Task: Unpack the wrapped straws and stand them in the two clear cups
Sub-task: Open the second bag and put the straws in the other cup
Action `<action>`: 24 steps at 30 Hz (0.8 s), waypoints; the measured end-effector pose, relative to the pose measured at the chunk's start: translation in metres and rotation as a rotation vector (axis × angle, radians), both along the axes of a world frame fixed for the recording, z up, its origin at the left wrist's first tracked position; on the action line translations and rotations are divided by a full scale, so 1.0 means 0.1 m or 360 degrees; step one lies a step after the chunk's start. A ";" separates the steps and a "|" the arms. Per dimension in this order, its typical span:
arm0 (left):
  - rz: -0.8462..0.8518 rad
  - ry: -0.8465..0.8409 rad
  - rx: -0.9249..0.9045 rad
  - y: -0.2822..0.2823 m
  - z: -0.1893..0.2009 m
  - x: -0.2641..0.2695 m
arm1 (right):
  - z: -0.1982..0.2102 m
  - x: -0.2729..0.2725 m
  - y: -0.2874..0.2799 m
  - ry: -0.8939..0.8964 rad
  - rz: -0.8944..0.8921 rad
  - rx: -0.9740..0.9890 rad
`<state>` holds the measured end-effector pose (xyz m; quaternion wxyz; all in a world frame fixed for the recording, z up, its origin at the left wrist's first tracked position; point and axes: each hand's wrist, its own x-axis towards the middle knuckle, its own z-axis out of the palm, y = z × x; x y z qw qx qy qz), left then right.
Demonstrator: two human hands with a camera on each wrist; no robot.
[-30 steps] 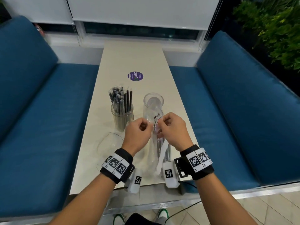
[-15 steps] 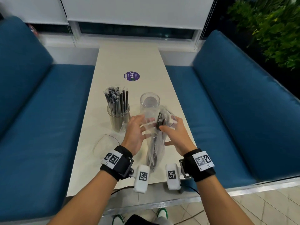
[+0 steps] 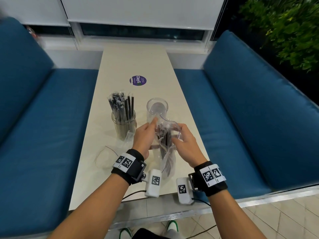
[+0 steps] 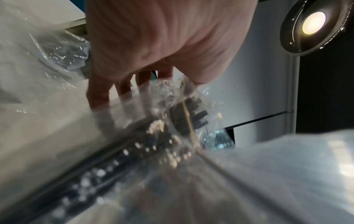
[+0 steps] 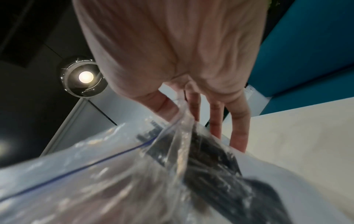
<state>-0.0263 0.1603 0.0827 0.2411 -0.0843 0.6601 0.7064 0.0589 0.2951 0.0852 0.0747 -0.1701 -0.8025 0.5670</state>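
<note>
Over the near end of the table, I am holding a clear bag of black straws lengthwise, its open mouth pointing away toward the empty cup. My left hand and right hand are each pinching the rim of the mouth. Only the head view is showing the full cup.

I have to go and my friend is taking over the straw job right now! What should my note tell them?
Left hand: pinches one side of the bag at its open mouth.
Right hand: pinches the other side.
The bag is upright between the hands, just in front of the empty cup, with black straws inside.
Done: the full cup on the table holds a bunch of straws. A flat bag lies empty by the left wrist.
Left to do: pull the straws out of the bag and stand them in the empty cup.
</note>
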 end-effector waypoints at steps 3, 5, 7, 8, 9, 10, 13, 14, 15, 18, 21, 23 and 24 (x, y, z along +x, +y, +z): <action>0.0114 -0.0005 0.0051 0.03 -0.07 -0.04 | 0.02 0.00 -0.03 -0.0028 -0.0017 -0.0073; 0.0187 -0.0002 0.0118 0.06 -0.11 -0.03 | 0.02 -0.01 -0.06 -0.0039 -0.0058 -0.0184; 0.0166 0.0002 0.0129 0.09 -0.11 -0.01 | 0.00 -0.04 -0.07 -0.0019 -0.0123 -0.0250; 0.0125 -0.0006 0.0137 0.10 -0.10 0.00 | -0.02 -0.06 -0.07 0.0005 -0.0157 -0.0217; 0.0086 -0.0014 0.0155 0.11 -0.08 0.01 | -0.03 -0.08 -0.07 0.0031 -0.0199 -0.0132; 0.0064 -0.0014 0.0176 0.12 -0.07 0.02 | -0.05 -0.09 -0.06 0.0065 -0.0252 -0.0052; 0.0069 0.0033 0.0239 0.12 -0.07 0.01 | -0.10 -0.14 -0.03 0.0127 -0.0389 0.0016; 0.0090 0.0034 0.0268 0.12 -0.06 0.00 | -0.10 -0.17 -0.04 0.0130 -0.0422 -0.0001; 0.0115 0.0028 0.0294 0.12 -0.07 -0.01 | -0.10 -0.18 -0.04 0.0145 -0.0454 -0.0015; 0.0160 -0.0002 0.0316 0.15 -0.08 -0.06 | -0.10 -0.22 -0.03 0.0244 -0.0548 -0.0041; 0.0171 0.0003 0.0337 0.19 -0.08 -0.09 | -0.05 -0.21 -0.01 0.0334 -0.0539 0.0134; 0.0176 0.0019 0.0349 0.21 -0.10 -0.08 | 0.01 -0.21 0.01 0.0346 -0.0511 0.0287; 0.0175 0.0024 0.0345 0.22 -0.09 -0.08 | 0.04 -0.23 0.01 0.0354 -0.0518 0.0334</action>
